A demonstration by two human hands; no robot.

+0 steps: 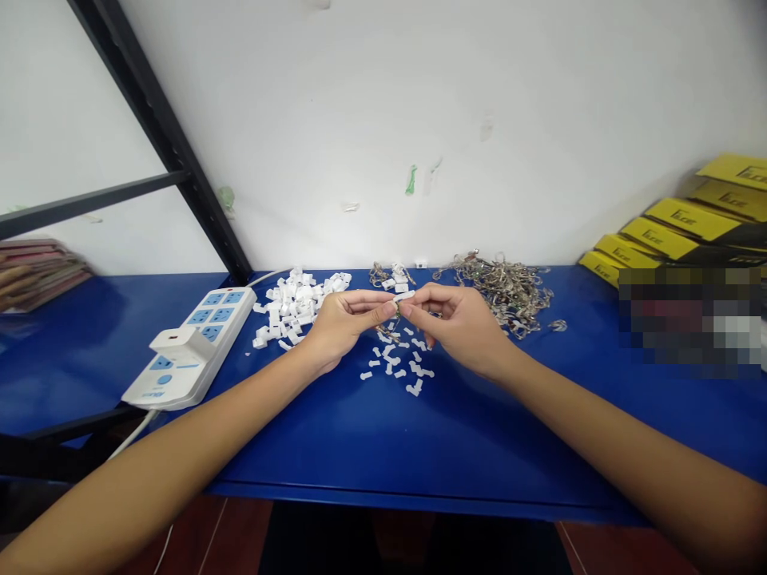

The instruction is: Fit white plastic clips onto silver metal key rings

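Above the middle of the blue table, my left hand [344,319] and my right hand [459,323] meet fingertip to fingertip. Both pinch a small white plastic piece [403,296] between thumbs and fingers; its finer details are too small to make out. Something thin and metallic hangs just under the fingertips. Below the hands lie many small flat white pieces [392,359], scattered loosely. Left of my left hand is a heap of white plastic housings [293,303]. A tangled pile of metallic parts with wires [509,291] lies beyond my right hand.
A white power strip [224,334] with a plugged-in adapter [183,345] stands at left, its cable running off the table [371,447]. Yellow boxes [689,220] are stacked at right. A black metal frame [161,136] rises at left before the white wall. A small cluster of finished-looking pieces [395,277] sits behind the hands.
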